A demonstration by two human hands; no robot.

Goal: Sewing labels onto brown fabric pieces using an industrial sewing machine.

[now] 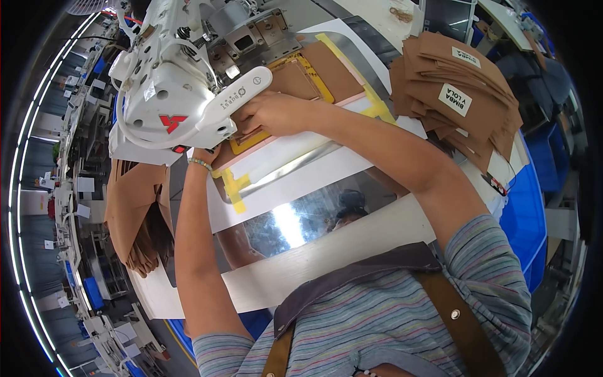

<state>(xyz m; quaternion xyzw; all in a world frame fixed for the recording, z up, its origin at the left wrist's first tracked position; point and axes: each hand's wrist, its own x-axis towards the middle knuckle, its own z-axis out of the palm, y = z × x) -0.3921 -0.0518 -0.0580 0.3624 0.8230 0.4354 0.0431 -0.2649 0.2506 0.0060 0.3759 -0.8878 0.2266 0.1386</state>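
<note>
Two bare hands: one left hand [208, 153] at 10 o'clock, one right hand [276, 115] near 12. One white sewing machine [164, 88], at 10 o'clock. Two stacks of brown pieces, pieces overlapping too closely to count: one right-hand stack [411, 78] at 2 o'clock, one left-hand stack [129, 204] at 9. White labels [455, 99] on the former: two in full, a third partly covered. One beaded bracelet [200, 164], between 9 and 10 o'clock. Two brown apron straps [453, 300], between 4 and 6.
</note>
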